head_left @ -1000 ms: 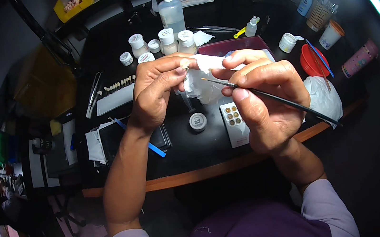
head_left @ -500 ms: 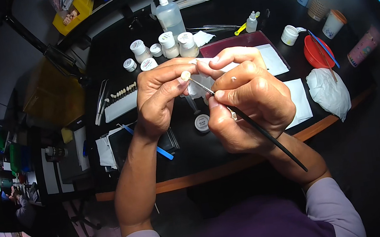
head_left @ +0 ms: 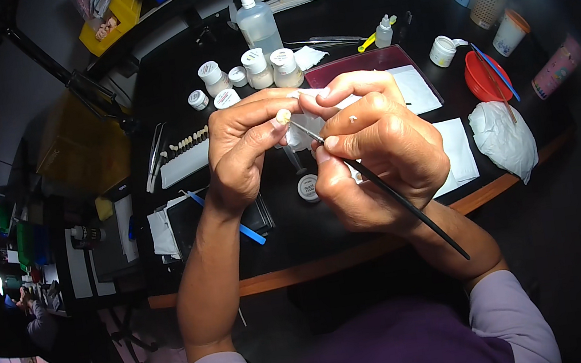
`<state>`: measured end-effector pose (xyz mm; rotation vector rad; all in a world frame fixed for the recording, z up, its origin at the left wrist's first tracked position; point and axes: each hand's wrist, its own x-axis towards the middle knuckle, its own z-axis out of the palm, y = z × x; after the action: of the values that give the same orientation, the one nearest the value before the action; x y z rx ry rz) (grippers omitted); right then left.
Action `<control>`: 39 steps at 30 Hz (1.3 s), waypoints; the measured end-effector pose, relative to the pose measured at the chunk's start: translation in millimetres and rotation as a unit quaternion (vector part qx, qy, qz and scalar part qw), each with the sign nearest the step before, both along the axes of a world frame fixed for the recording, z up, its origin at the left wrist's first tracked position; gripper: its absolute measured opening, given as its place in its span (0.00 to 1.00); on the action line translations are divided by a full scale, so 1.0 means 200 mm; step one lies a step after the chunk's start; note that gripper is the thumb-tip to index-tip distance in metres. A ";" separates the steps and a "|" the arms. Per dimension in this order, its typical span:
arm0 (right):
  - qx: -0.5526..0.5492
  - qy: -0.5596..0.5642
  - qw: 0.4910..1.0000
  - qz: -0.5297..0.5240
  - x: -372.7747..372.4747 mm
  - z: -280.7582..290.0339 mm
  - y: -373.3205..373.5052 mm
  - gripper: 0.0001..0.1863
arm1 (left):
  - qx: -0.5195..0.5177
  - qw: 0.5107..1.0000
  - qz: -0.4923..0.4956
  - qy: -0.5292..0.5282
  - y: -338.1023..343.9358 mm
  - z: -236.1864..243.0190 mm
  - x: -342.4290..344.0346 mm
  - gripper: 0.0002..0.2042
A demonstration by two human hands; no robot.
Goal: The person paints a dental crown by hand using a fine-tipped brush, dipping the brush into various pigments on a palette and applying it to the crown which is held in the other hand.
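Head view, nearest first: the right hand (head_left: 385,150) holds a slim dark brush (head_left: 403,200) low on its handle, thumb and fingers closed on it near the bristles, the free end slanting back over the forearm. Just beyond, the left hand (head_left: 238,148) pinches a small cream tooth-like piece (head_left: 283,117) between thumb and forefinger, up above the desk (head_left: 291,239), and the brush tip lies right at its edge; from here I cannot tell how hard it presses. To work well at this size, I'd say, let the fingertips brace each other, keep the pinch firm but low to leave the surface bare, and turn the piece to the bristles rather than chasing it with the brush. Light, short strokes seem wisest, since too much pressure could splay the tip. Below the hands a round-lidded jar (head_left: 309,188) stands on the desk, with a blue-handled tool (head_left: 250,232) to its left. Farther back sit a row of tooth-shaped samples (head_left: 189,141), a cluster of white-lidded jars (head_left: 260,75) and, behind them, a clear bottle (head_left: 259,28).
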<state>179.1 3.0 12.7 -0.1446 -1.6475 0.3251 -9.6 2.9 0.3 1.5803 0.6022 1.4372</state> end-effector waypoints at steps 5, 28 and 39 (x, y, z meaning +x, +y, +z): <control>0.002 0.024 0.999 -0.022 -0.02 0.02 0.00 0.12 | -0.008 1.000 0.002 -0.006 0.00 0.00 0.00 0.18; 0.005 0.044 0.999 -0.024 -0.04 0.01 0.00 0.12 | 0.002 1.000 -0.005 0.006 0.00 0.01 0.00 0.18; -0.011 -0.003 1.000 0.006 0.01 -0.01 -0.01 0.13 | 0.002 1.000 0.006 0.007 0.00 0.00 0.01 0.18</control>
<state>180.6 1.4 11.3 -0.1518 -1.6520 0.3515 -7.5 2.6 0.7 1.5942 0.6190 1.4389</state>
